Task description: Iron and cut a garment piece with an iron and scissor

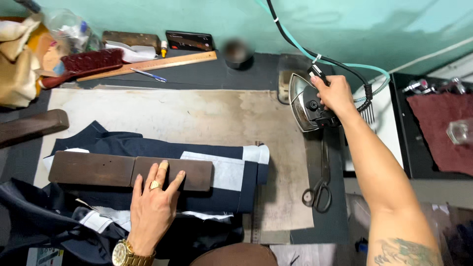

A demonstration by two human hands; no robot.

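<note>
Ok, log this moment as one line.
left hand: flat on wooden block over navy fabric | right hand: gripping iron upright on pad | scissors: idle

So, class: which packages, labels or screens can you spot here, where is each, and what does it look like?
Phone: back of the bench against the green wall, flat dark rectangle, screen dark.
Clear plastic bag: back left corner, crumpled, see-through.
Small bottle: left of the phone, yellow with pale cap.

Tailor's workshop: steam iron (306, 101), scissors (320, 184), wooden ruler (148, 65), navy cloth (148, 148) on pressing table (197, 113).
</note>
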